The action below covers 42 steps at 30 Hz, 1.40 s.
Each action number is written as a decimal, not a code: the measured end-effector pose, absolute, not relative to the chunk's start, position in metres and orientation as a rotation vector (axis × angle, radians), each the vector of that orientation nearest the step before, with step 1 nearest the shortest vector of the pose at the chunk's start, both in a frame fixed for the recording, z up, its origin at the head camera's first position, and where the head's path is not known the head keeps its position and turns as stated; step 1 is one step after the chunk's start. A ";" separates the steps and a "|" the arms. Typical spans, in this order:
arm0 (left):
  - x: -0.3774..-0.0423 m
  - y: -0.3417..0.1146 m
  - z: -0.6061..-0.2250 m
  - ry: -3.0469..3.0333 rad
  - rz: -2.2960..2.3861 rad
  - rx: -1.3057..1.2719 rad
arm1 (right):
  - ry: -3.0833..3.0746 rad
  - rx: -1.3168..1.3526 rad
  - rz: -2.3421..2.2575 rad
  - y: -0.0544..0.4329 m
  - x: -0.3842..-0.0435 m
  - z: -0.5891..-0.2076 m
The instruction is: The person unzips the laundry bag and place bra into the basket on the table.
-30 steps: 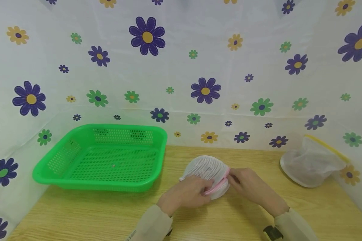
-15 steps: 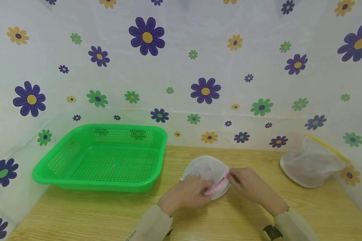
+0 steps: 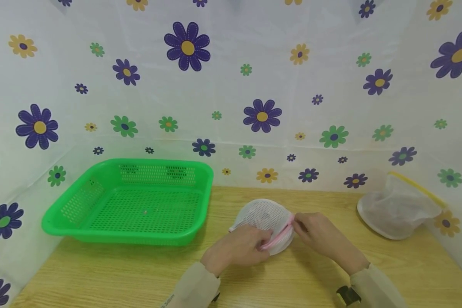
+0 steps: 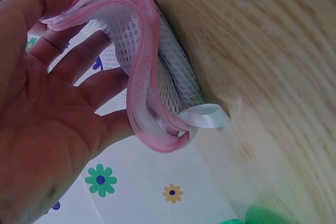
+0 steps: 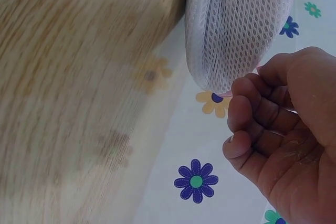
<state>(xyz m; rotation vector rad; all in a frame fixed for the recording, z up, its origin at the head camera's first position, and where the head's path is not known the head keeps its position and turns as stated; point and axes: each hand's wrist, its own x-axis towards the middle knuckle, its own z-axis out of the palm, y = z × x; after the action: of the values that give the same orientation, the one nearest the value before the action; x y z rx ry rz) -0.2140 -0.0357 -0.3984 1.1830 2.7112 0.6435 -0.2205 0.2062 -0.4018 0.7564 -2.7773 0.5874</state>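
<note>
A small white mesh laundry bag with a pink zipper edge sits on the table between my two hands. My left hand pinches the pink edge between thumb and index finger, and its other fingers spread along the mesh in the left wrist view. That edge bends in an S there, with a white ribbon loop at its near end. At the zipper's right end, my right hand pinches with thumb and index finger, the other fingers curled. Whatever lies between those fingertips is hidden.
A green perforated plastic basket stands on the wooden table to the left. At the far right lies another white mesh bag with a yellow edge. A flower-printed white sheet closes off the back and sides.
My right hand has shifted very slightly up and to the right at the zipper's end. The left hand keeps its grip and place.
</note>
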 end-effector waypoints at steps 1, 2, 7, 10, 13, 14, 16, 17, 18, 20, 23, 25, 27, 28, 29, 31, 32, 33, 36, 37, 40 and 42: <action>-0.214 -0.036 -0.398 2.716 0.640 1.186 | -2.781 0.756 0.582 0.206 -0.221 -0.401; -0.214 -0.036 -0.399 2.719 0.636 1.189 | -2.784 0.755 0.579 0.206 -0.221 -0.401; -0.215 -0.036 -0.399 2.721 0.636 1.194 | -2.775 0.762 0.578 0.206 -0.221 -0.399; -0.215 -0.036 -0.398 2.712 0.653 1.179 | -2.770 0.758 0.589 0.206 -0.222 -0.399; -0.215 -0.036 -0.398 2.708 0.665 1.170 | -2.766 0.758 0.589 0.206 -0.222 -0.399; -0.215 -0.036 -0.398 2.707 0.666 1.169 | -2.766 0.758 0.585 0.206 -0.222 -0.399; -0.215 -0.036 -0.398 2.708 0.664 1.171 | -2.771 0.744 0.575 0.207 -0.223 -0.399; -0.215 -0.036 -0.398 2.710 0.658 1.174 | -2.775 0.737 0.572 0.207 -0.224 -0.399; -0.215 -0.036 -0.398 2.710 0.649 1.178 | -2.782 0.730 0.570 0.208 -0.224 -0.399; -0.215 -0.036 -0.397 2.710 0.632 1.185 | -2.798 0.709 0.575 0.209 -0.225 -0.400; -0.215 -0.036 -0.397 2.708 0.617 1.188 | -2.806 0.710 0.597 0.212 -0.226 -0.402; -0.215 -0.036 -0.397 2.703 0.620 1.183 | -2.799 0.724 0.606 0.212 -0.226 -0.402; -0.214 -0.036 -0.397 2.699 0.624 1.173 | -2.786 0.738 0.609 0.213 -0.226 -0.401; -0.215 -0.036 -0.397 2.696 0.625 1.168 | -2.782 0.740 0.612 0.213 -0.225 -0.401; -0.215 -0.036 -0.398 2.692 0.627 1.166 | -2.780 0.741 0.612 0.212 -0.225 -0.401; -0.215 -0.036 -0.398 2.690 0.629 1.170 | -2.777 0.738 0.613 0.213 -0.225 -0.400; -0.215 -0.036 -0.398 2.690 0.628 1.172 | -2.776 0.736 0.611 0.213 -0.225 -0.401; -0.215 -0.036 -0.399 2.691 0.627 1.174 | -2.774 0.737 0.612 0.213 -0.225 -0.401; -0.214 -0.036 -0.399 2.697 0.625 1.178 | -2.781 0.727 0.610 0.213 -0.225 -0.401; -0.214 -0.036 -0.399 2.698 0.624 1.177 | -2.790 0.719 0.611 0.213 -0.225 -0.401; -0.214 -0.035 -0.399 2.697 0.625 1.166 | -2.819 0.690 0.607 0.212 -0.226 -0.401; -0.215 -0.035 -0.399 2.696 0.621 1.159 | -2.828 0.679 0.606 0.212 -0.226 -0.400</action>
<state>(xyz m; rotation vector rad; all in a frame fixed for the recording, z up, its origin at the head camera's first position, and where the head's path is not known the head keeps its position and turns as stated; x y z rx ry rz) -0.2150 -0.0351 -0.3993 1.1593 2.6963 0.6211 -0.2262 0.2120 -0.4004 0.6789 -2.8284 0.6059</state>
